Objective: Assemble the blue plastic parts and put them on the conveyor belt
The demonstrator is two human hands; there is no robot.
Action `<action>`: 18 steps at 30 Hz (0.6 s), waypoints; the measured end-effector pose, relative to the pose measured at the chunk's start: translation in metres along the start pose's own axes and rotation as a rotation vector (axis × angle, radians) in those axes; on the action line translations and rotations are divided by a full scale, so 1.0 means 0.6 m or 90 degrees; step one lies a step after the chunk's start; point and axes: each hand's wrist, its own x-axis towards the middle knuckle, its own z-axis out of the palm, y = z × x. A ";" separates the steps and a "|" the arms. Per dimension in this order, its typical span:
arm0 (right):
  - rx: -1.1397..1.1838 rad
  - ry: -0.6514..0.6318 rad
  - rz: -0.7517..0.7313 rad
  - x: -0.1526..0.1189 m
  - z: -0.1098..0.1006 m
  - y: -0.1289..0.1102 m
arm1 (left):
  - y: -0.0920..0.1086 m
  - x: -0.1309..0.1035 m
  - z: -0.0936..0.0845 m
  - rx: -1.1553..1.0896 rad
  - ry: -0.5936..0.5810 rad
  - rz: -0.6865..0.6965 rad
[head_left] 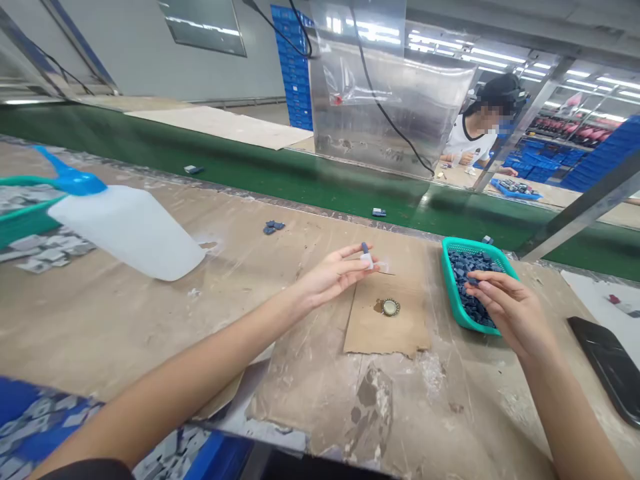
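Small dark-blue parts (365, 248) are being handled at a worn desk (150, 313): one is pinched upright between the thumb and fingertips of the left hand (333, 275), together with a small whitish piece, just above a scrap of cardboard (387, 320). The left hand is narrowly closed around that pair. The right hand (505, 303) is curled over the near rim of a green basket (453, 283) filled with more of the blue parts, and one part appears to be held at its fingertips, though this is too small to be sure.

A bottle cap (391, 307) holding some pale substance lies on the cardboard, just below the left hand. A white squeeze bottle (125, 233) with a blue nozzle lies on its side well to the left, and a few loose blue parts (273, 227) are scattered near the green conveyor belt (300, 183). A dark phone-like slab (607, 367) rests at the right edge.

For the step to be done well, the pinched part would best be kept upright and steady over the cardboard, so that nothing is smeared on the desk, and a single part should be lifted from the basket at a time, with neighbours left undisturbed.
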 end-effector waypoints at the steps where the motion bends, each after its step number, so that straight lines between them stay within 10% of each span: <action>1: 0.029 -0.033 0.011 -0.005 0.016 -0.001 | -0.003 -0.015 0.010 -0.013 -0.028 0.001; 9: 0.146 -0.218 0.109 -0.026 0.114 0.011 | -0.019 -0.043 0.014 -0.066 -0.088 -0.032; 18: 0.011 -0.118 0.161 -0.025 0.111 0.042 | -0.030 -0.045 -0.003 -0.098 -0.081 -0.034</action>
